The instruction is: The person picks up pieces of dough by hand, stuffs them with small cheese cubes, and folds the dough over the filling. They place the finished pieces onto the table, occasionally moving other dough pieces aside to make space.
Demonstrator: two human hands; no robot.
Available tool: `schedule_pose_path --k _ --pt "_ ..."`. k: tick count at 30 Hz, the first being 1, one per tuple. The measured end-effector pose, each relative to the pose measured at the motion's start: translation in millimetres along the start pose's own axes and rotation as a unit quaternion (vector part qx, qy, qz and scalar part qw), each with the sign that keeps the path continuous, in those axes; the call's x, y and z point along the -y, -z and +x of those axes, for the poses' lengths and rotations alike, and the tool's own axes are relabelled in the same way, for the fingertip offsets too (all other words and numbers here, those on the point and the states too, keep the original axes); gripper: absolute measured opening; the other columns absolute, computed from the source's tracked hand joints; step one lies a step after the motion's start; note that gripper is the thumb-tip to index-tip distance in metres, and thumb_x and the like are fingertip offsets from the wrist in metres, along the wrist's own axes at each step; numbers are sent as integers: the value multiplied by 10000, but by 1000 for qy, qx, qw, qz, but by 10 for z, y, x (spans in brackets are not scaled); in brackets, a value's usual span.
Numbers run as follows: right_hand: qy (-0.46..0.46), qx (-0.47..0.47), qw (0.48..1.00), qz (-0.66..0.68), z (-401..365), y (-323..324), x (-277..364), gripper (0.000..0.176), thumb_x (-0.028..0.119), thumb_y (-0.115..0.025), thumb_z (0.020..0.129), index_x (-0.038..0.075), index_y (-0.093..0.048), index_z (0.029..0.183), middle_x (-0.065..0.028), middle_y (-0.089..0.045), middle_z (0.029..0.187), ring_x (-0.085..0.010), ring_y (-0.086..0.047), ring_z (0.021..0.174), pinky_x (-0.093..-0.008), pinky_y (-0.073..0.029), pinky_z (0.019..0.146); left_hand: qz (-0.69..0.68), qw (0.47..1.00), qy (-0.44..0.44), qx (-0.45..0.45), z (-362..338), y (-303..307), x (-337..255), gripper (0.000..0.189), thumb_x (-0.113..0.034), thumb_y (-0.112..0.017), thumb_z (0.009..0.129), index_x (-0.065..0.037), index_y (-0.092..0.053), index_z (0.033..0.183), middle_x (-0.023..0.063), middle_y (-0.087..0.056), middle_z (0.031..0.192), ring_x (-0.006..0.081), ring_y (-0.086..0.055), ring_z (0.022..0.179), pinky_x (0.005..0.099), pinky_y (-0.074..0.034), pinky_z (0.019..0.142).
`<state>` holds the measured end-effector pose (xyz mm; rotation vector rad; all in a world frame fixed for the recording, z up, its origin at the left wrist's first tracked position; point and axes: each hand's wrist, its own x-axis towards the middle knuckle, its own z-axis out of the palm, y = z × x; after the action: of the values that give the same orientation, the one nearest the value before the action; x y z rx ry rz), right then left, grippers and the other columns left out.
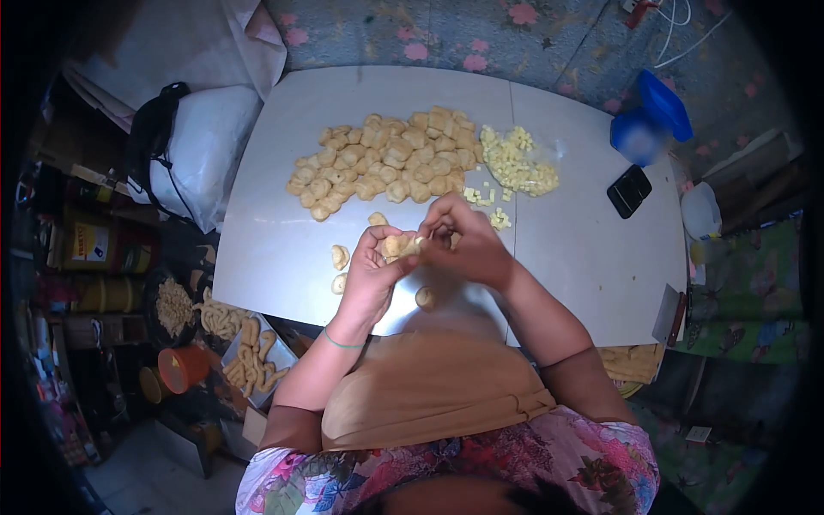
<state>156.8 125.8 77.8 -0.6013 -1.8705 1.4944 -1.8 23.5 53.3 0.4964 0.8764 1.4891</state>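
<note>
Over the near half of the table, my left hand [375, 268] has its fingers closed around a small piece of tan dough [395, 247]. My right hand [470, 245] meets it there, thumb and fingertips pinched together beside the dough. A small pale cube [420, 243] shows at those fingertips. Several single dough pieces [340, 257] lie left of my left hand, and another dough piece [425, 298] sits below my hands. Beyond them spreads a large heap of dough pieces [378, 159]. To its right, a clear plastic bag [549, 159] holds pale yellow cubes [515, 163], with loose cubes [481, 196] spilled nearby.
A black phone-like object [629, 190] and a blue container [648, 120] are on the right side of the table [584, 283]. A wide-bladed knife [669, 313] lies at the right edge. Left and below stand a tray of dough ropes [255, 356] and an orange container [182, 367].
</note>
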Motion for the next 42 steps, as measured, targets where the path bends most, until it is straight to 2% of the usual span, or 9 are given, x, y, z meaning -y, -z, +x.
schedule_pose_path --k 5,9,14,18,24,27,30,33,42 --pt "259 24 898 -354 78 -62 240 220 30 -689 787 40 -607 991 -51 -640 774 -132 -619 658 -279 -495 621 -52 998 -13 25 45 -9 -5 433 116 -617 821 -62 -434 1170 111 -602 1104 179 -605 1020 278 -499 876" --pt "194 31 949 -247 20 9 182 309 37 -683 786 64 -611 1085 -56 -661 906 -155 -632 749 -290 -497 679 -27 999 -33 19 41 -77 -52 581 112 -630 802 -63 -340 1274 123 -602 1092 179 -607 1018 281 -493 881" --pt "198 59 961 -182 90 -42 241 364 25 -667 785 84 -616 1140 -88 -625 1087 -170 -613 845 -290 -488 737 316 938 -144 -21 60 -102 -43 871 108 -629 760 -96 -128 1443 142 -602 1121 230 -619 1026 338 -477 930" --pt "-37 101 977 -183 81 -100 376 306 136 -633 749 126 -683 1051 -61 -619 1099 -230 -571 1026 -333 -479 857 478 856 -194 7 -13 -204 -66 980 80 -645 753 -118 -28 1489 157 -624 1100 279 -644 987 384 -460 953" --pt "77 41 974 -208 43 -64 77 229 18 -640 807 20 -650 1035 -114 -641 1015 -180 -633 831 -289 -505 703 493 855 -162 -8 -65 -186 -81 876 66 -654 759 -69 -163 1471 142 -616 1089 239 -618 997 353 -460 926" --pt "12 -101 989 -103 -38 -272 -80 163 20 -650 822 10 -656 985 -97 -645 977 -182 -640 841 -278 -515 713 455 876 -160 -24 -54 -150 -67 843 65 -656 763 -40 -191 1459 124 -607 1082 202 -599 998 331 -456 922" --pt "94 -137 959 -230 -42 -284 -49 175 28 -653 835 14 -661 1010 -90 -643 952 -192 -651 855 -277 -526 752 451 876 -169 -31 -59 -169 -71 841 69 -655 760 -26 -190 1454 108 -607 1051 187 -593 990 322 -459 914" --pt "-14 -58 966 -251 -79 -232 12 216 28 -657 828 27 -654 1044 -106 -624 988 -203 -644 901 -283 -528 777 466 868 -170 -18 -80 -210 -78 852 64 -666 758 -23 -184 1455 98 -603 1033 182 -586 995 324 -461 912" --pt "134 -1 959 -251 -52 -210 160 206 4 -635 833 37 -654 1036 -109 -613 1011 -203 -633 891 -290 -514 799 513 837 -186 -41 -118 -168 36 953 51 -670 746 -38 -77 1487 129 -500 1204 210 -550 1064 344 -455 931"
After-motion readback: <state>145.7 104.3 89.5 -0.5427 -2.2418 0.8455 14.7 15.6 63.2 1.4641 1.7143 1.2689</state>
